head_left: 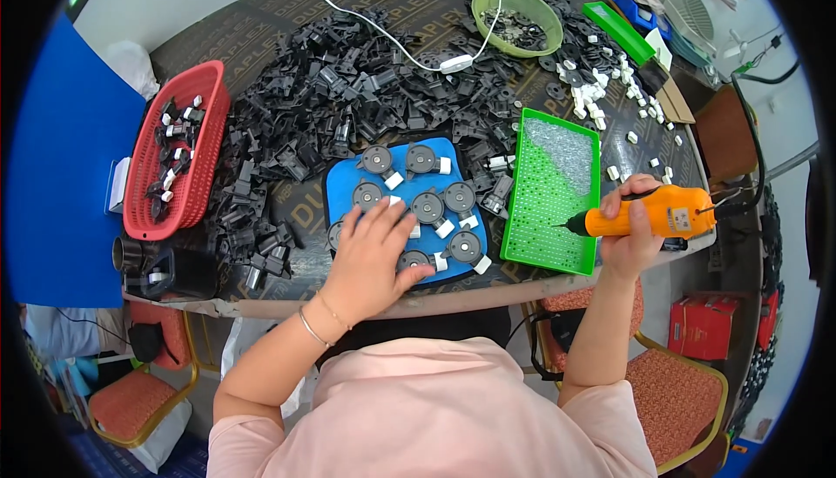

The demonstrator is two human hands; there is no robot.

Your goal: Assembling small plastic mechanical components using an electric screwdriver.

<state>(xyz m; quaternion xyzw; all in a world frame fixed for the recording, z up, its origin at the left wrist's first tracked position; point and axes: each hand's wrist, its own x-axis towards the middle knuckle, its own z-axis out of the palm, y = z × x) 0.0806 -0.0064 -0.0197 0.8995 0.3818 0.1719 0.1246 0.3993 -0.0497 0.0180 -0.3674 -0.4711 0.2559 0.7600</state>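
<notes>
My right hand (634, 225) is wrapped round an orange electric screwdriver (675, 212), its dark tip pointing left over the edge of a green perforated tray (557, 256). Small silvery screws (562, 151) are heaped at the tray's far end. My left hand (373, 252) lies with fingers spread over a blue mat (444, 278). Several round black parts with white plastic ends, such as this caster-like assembly (428, 208), rest on the mat. My fingers cover some of them, and whether they press on one is hard to see.
Loose black plastic parts (322, 86) are piled across the table's middle and far side. A red basket (218, 121) with parts stands at left, a green bowl (544, 12) at the back. White pieces (592, 95) lie scattered at right. A white cable with an inline switch (456, 63) crosses the pile.
</notes>
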